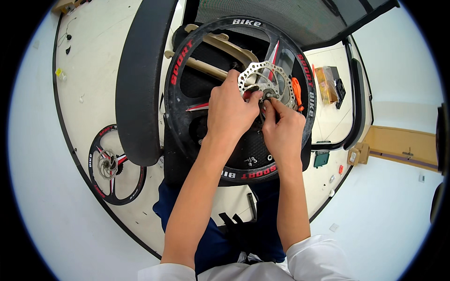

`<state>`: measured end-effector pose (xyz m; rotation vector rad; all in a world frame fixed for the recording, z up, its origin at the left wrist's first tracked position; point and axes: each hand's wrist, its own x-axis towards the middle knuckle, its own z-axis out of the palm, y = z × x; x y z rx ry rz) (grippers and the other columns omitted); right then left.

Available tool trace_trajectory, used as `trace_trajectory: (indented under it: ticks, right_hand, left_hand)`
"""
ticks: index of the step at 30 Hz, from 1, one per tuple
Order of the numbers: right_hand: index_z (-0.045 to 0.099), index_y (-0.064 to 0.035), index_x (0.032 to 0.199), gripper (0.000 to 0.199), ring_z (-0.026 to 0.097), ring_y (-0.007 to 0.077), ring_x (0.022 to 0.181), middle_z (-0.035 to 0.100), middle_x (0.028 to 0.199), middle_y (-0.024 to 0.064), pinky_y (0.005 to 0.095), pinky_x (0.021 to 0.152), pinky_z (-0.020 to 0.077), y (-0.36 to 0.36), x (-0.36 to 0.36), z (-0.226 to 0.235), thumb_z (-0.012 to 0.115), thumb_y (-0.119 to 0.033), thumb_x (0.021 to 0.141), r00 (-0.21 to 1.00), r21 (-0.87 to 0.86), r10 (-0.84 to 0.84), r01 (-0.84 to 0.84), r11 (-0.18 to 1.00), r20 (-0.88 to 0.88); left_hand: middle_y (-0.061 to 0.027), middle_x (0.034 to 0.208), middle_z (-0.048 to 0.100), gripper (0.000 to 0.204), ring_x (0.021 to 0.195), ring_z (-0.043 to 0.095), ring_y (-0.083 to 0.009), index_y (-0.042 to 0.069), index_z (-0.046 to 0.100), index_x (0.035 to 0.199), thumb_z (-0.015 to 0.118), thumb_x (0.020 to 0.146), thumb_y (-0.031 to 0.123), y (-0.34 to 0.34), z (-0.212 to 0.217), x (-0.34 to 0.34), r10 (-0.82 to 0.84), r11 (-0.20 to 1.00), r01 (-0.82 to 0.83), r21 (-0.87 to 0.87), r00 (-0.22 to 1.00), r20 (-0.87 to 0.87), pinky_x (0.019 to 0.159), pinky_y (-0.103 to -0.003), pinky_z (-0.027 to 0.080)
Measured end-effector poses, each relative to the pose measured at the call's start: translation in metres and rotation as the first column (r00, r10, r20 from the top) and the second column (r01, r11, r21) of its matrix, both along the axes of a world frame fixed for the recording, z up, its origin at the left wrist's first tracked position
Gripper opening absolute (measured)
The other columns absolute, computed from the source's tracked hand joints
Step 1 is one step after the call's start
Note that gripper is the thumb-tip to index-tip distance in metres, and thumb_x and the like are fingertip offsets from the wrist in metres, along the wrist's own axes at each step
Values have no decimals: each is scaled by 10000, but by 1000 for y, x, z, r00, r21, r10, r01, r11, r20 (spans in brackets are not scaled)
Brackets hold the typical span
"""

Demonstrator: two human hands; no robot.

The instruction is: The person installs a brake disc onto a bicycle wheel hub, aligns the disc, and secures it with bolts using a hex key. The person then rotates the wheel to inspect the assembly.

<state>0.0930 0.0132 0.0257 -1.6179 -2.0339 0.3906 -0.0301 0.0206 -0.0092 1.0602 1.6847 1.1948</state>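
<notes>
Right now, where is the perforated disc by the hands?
In the head view, the disc is upper right of centre, over the near wheel, with the left hand at its lower left.

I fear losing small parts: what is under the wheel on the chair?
Through gaps in the wheel: the black seat, a beige forked part, small pieces. Left hand, right hand, disc, rim and spokes hide the rest.

Disc (pixel 260 66) on whl (pixel 174 103), whl on chair (pixel 140 84), 2nd whl (pixel 107 165) L
</notes>
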Motion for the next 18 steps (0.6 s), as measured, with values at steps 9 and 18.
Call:
trace_trajectory:
  ticks: [9, 18]
  right_hand:
    - [713, 85, 960, 116, 665, 389, 661, 676, 774, 226, 420, 600, 515, 3, 14, -10, 691, -8, 894, 988, 155, 137, -146, 977, 64]
    - [713, 91, 994, 142, 683, 396, 695, 685, 804, 246, 409, 624, 539, 5, 16, -11, 686, -6, 893, 991, 96, 133, -131, 987, -16]
  left_hand:
    - [-211, 879, 717, 292, 859, 701, -375, -26, 636, 1038, 756, 828, 138, -10, 11, -8, 57, 992, -29, 126, 972, -227, 744, -451, 565]
    - [-107, 1000, 557, 293, 980, 559, -294, 54, 725, 1033, 770, 744, 53, -18, 3, -3, 30, 929, 134, 344, 901, -433, 844, -391, 506]
